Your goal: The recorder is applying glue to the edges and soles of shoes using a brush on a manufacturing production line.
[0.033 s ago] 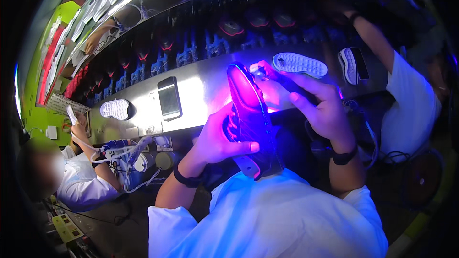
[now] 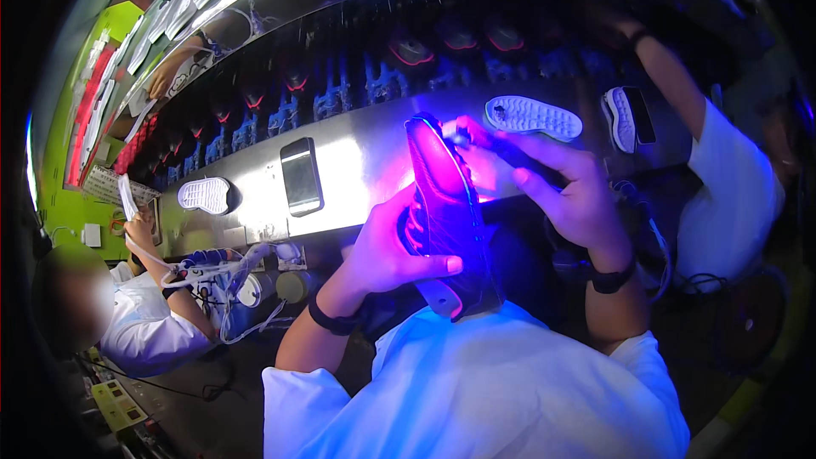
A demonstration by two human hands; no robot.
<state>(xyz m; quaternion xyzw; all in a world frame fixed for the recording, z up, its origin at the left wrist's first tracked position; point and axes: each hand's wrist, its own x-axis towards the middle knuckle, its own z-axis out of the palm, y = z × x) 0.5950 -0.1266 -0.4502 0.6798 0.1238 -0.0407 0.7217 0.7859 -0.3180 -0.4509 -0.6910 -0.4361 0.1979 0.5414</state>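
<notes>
My left hand [image 2: 395,242] grips a dark shoe upper [image 2: 442,170] round its side, thumb across it. The upper stands toe-away, its underside lit pink and violet. My right hand [image 2: 571,191] is closed on a slim dark-handled brush-like tool [image 2: 501,146]. The tool's small pale head is at the upper's right edge near the toe; glare hides whether it touches. Beyond that hand, a white sole [image 2: 534,116] lies on the metal bench.
The metal bench [image 2: 365,123] also bears a phone [image 2: 302,177], another white sole [image 2: 204,195] and one beside a dark slab [image 2: 623,119]. Behind runs a row of dark shoes on blue holders [image 2: 331,98]. Co-workers sit left [image 2: 157,323] and right [image 2: 731,195]. Pots [image 2: 293,286] stand below the bench.
The tool's head has shifted slightly along the upper's edge, and the upper has moved a little. The left co-worker's white strip is a bit lower and further left; the right co-worker's arm has shifted.
</notes>
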